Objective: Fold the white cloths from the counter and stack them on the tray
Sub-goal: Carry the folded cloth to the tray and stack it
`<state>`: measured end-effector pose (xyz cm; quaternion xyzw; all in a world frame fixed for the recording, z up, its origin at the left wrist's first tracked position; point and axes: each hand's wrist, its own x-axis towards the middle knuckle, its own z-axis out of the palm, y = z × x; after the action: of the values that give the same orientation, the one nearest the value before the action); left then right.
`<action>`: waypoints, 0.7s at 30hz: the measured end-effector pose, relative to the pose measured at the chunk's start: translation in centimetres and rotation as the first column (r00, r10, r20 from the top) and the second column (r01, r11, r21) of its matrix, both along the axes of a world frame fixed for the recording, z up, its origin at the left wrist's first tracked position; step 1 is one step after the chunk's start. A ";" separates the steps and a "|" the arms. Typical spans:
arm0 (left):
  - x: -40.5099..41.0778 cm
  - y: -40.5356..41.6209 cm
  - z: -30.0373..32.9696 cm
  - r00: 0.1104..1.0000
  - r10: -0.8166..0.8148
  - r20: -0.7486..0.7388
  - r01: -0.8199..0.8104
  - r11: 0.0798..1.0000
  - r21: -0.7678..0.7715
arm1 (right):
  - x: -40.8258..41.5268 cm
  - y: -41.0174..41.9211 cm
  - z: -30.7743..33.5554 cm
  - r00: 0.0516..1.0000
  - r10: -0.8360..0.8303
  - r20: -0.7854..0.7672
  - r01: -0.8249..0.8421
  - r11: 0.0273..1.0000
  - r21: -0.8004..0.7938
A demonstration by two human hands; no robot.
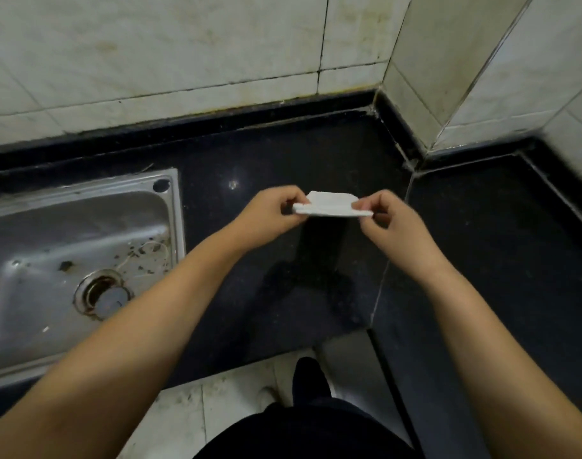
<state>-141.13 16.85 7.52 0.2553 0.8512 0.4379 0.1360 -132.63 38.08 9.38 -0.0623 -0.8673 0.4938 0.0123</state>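
A small white cloth, folded into a flat strip, hangs in the air above the black counter. My left hand pinches its left end between thumb and fingers. Its right end is pinched by my right hand. The cloth is stretched level between the two hands. No tray and no other cloths are in view.
A steel sink with a drain and some debris is set into the counter at the left. Tiled walls stand behind and form a corner at the right, where a second counter section runs. Floor tiles and my dark trousers show below.
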 end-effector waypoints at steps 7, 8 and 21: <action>5.9 -1.7 -7.0 0.918 -0.188 0.349 0.293 0.914 -0.279 | 7.5 -0.8 -7.3 0.895 0.217 0.390 -0.249 0.968 0.032; 6.0 -1.8 -7.2 0.905 -0.181 0.384 0.305 0.907 -0.291 | 7.7 -0.7 -7.7 0.884 0.223 0.412 -0.248 0.969 0.008; -2.6 4.7 -7.6 0.960 0.104 0.262 0.010 0.916 -0.401 | -4.0 2.2 -10.0 0.890 -0.219 0.400 0.198 0.976 0.093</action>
<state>-143.70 21.52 -0.07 0.1377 0.9008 0.2899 0.2924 -136.67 40.23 -0.61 -0.2561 -0.8509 0.4442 -0.1142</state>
